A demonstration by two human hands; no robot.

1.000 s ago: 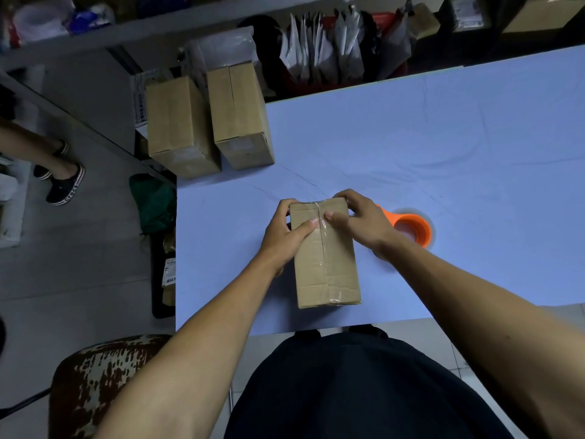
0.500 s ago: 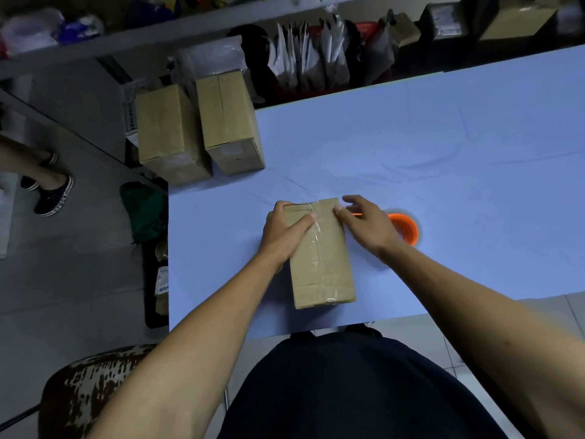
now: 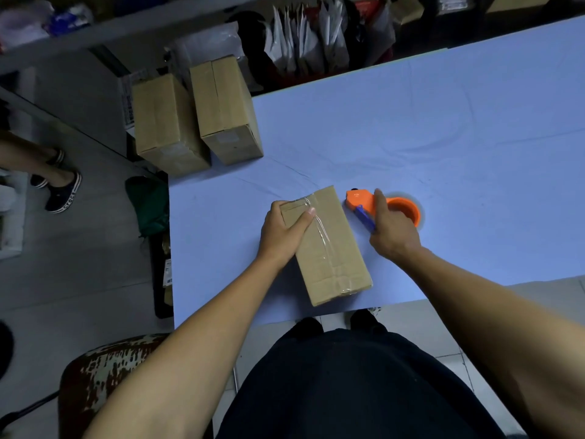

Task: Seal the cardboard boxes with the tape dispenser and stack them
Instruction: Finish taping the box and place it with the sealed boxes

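Brown cardboard forms the box [image 3: 329,245] lying flat on the pale blue table [image 3: 443,128], near the table's front edge, with a strip of clear tape [image 3: 323,239] running lengthwise along its top face and wrinkled at the far end. The left hand [image 3: 285,232] holds the far left corner of this box: the thumb lies across the top face beside the tape strip, and the remaining fingers wrap over the far and left edges. Just to the right of that hand, across the width of the box, the right hand [image 3: 394,231] grips the orange tape dispenser [image 3: 364,202]; the fingers curl around its blue handle [image 3: 365,220], and the thumb extends along the orange body. The dispenser sits just beside the right edge of the box, with its head pointing away from the person; whether it touches the box cannot be told. The orange tape roll hub [image 3: 406,210] shows immediately beyond the right hand's knuckles. Well beyond the left hand, at the far left corner of the table, two sealed cardboard boxes [image 3: 202,112] stand side by side, one partly over the table edge. Left of the left forearm, below table level, a patterned chair seat [image 3: 104,369] is visible on the floor
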